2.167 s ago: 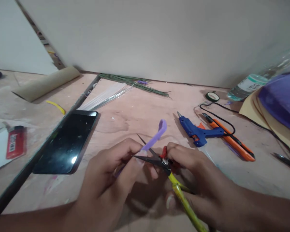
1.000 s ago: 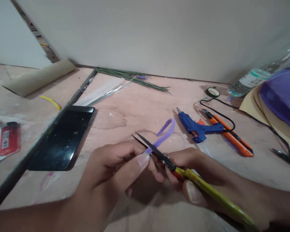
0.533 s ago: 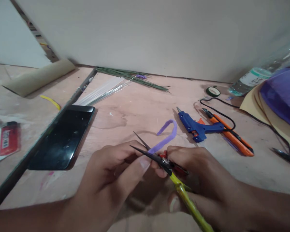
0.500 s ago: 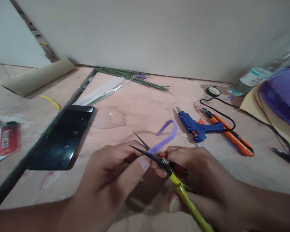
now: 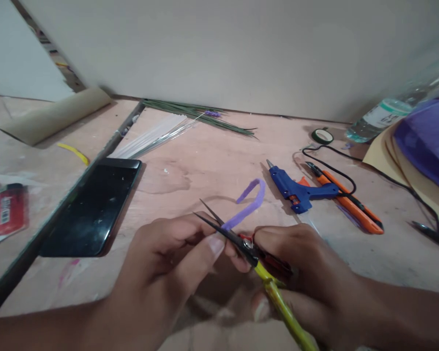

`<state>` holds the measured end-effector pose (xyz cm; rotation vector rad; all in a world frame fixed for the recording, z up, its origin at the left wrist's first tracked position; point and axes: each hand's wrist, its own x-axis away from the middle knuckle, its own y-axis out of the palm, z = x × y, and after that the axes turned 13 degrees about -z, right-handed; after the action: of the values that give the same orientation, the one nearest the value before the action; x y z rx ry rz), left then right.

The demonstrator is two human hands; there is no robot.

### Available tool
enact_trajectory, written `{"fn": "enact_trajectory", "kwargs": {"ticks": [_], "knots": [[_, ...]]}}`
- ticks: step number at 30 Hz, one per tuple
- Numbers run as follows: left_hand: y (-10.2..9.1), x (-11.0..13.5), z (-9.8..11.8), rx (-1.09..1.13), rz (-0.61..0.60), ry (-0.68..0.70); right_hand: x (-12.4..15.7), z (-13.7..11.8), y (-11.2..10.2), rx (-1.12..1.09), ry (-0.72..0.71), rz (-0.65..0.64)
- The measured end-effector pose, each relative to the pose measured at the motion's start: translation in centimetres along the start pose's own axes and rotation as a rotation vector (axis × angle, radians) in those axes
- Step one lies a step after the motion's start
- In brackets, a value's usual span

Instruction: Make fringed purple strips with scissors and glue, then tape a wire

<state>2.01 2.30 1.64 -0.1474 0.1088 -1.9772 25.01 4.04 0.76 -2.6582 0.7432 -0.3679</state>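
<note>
A thin purple strip (image 5: 247, 207), perhaps paper or felt, curls up from the fingertips of my left hand (image 5: 183, 263), which pinches its lower end. In my right hand (image 5: 303, 273) is a pair of scissors (image 5: 237, 240) with dark pointed blades, a yellow handle and a red one. The blades stand slightly apart and cross the strip close to my left thumb. Whether they have cut into it is hidden by the fingers. Just beyond my right hand lies a blue glue gun (image 5: 302, 192) with a black cord.
An orange utility knife (image 5: 366, 214) lies beside the glue gun. On the left are a phone (image 5: 95, 209), a red lighter (image 5: 11, 209) and a cardboard tube (image 5: 58, 117). Green stems (image 5: 219, 124) and clear sticks (image 5: 149, 136) lie at the back. Green tape (image 5: 322, 136) and a bottle (image 5: 382, 117) stand right.
Both hands stay nearly in place, with the scissors still across the strip. The whole view has shifted very slightly; nothing was picked up or let go.
</note>
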Motion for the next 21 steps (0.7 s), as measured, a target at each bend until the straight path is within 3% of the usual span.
{"fn": "enact_trajectory", "kwargs": {"ticks": [12,17,21], "knots": [[-0.4,0.4,-0.2,0.077,-0.058,-0.077,0.2,0.7,0.6,-0.086,0.033,0.063],[-0.4,0.0,-0.6,0.160,-0.051,-0.064,-0.5,0.2,0.4,-0.397,-0.016,-0.024],[-0.4,-0.2,-0.7,0.121,-0.100,-0.092,-1.2,0.3,0.4,-0.639,-0.215,-0.054]]}}
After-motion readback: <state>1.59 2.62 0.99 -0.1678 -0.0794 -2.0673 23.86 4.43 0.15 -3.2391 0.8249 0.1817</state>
